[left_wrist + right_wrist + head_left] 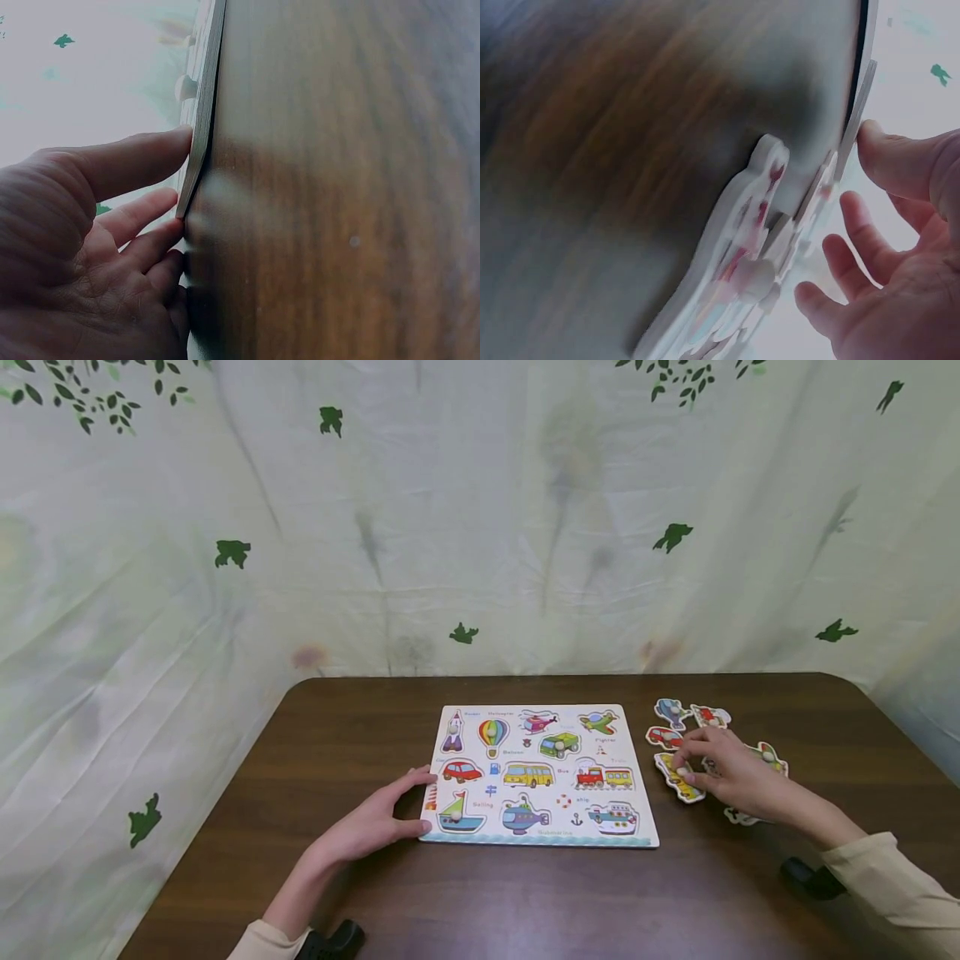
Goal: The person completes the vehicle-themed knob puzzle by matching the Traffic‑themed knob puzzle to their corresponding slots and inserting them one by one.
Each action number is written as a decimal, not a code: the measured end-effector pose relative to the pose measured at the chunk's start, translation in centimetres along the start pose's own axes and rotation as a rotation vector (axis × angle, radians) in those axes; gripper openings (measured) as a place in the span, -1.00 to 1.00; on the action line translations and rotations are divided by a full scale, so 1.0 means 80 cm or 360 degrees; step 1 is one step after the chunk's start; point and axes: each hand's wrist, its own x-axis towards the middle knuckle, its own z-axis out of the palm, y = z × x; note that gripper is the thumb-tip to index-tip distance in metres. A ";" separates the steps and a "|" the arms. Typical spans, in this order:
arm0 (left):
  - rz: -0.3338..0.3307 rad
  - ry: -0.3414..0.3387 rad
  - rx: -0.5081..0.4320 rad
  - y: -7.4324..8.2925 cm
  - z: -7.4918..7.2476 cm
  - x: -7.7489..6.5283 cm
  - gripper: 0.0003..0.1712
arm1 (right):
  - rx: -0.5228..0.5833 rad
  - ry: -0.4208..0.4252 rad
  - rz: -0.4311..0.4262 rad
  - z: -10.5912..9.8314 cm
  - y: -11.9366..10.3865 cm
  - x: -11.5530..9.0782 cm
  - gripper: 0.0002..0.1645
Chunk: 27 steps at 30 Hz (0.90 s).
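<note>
A white wooden puzzle board (536, 839) with printed vehicles lies flat on the table. My left hand (382, 817) touches its left edge, thumb by the near corner and the other fingers farther up. In the left wrist view, the thumb (142, 161) rests against the board's rim (201, 135), and a round knob (186, 88) stands up from its face. Over to the right, my right hand (738, 777) pinches a yellow puzzle piece (678, 783) between thumb and forefinger; its knob is hidden by the fingers. The right wrist view shows the thumb (892, 161) at a piece's edge.
Around my right hand lie more loose pieces: a blue one (670, 713), a red car (663, 737), a red-and-white one (711, 717) and a green one (772, 758), some partly covered. The brown table (345, 735) ends at a pale printed curtain (487, 527).
</note>
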 end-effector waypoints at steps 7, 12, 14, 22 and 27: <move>0.0022 0.0010 -0.0014 0.000 0.001 -0.001 -0.32 | -0.0007 0.0072 -0.0219 0.008 -0.008 0.008 -0.65; 0.0038 0.0010 -0.0019 0.000 0.001 -0.002 -0.32 | 0.0002 0.0047 -0.0275 0.011 -0.013 0.015 -0.64; 0.0039 0.0009 -0.0019 -0.001 0.001 -0.001 -0.33 | 0.0024 0.0029 -0.0280 0.012 -0.015 0.019 -0.64; 0.0018 0.0013 -0.0022 0.002 0.001 -0.002 -0.33 | 0.0062 0.0040 -0.0366 0.022 -0.024 0.031 -0.60; 0.0029 0.0015 -0.0016 0.002 0.001 -0.003 -0.34 | 0.0055 0.0068 -0.0442 0.027 -0.031 0.040 -0.61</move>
